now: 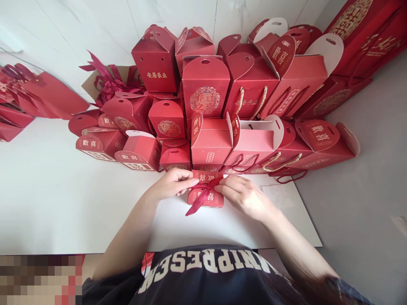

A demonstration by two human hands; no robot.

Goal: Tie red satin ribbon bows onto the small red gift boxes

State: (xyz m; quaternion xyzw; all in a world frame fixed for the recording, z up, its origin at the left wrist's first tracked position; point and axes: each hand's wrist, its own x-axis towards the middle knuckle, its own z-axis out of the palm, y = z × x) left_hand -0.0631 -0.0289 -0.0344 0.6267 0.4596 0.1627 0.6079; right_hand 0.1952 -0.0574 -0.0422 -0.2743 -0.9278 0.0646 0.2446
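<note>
Nearest us, a dark shirt (210, 279) with pale letters is filling the bottom edge. Beyond it, we are looking at a small red box (208, 195) that is lying on the worktop (47, 186) between the two hands. A darker ribbon (197, 204) is crossing its top and gathering at the middle, with one end trailing toward us over the near side. The left hand (177, 182) is pinching the ribbon by the box's left side, its grip closed thumb to finger; the right hand (244, 192) is clamping its own grip on ribbon at the right side. Some fingers are hiding behind others, so we are not able to tell whether any of them are also steadying the box.

We are judging the gathered middle to be the weak spot: if the two hands are pulling unevenly, it could be slipping loose or sitting crooked. Too hard a tug could be creasing the box, which is looking like card, or sliding it over the smooth worktop. The trailing end is hanging free, so it could be twisting. Stacked boxes (211, 148) are standing just behind, and a hand swinging outward could be knocking their front row askew.
</note>
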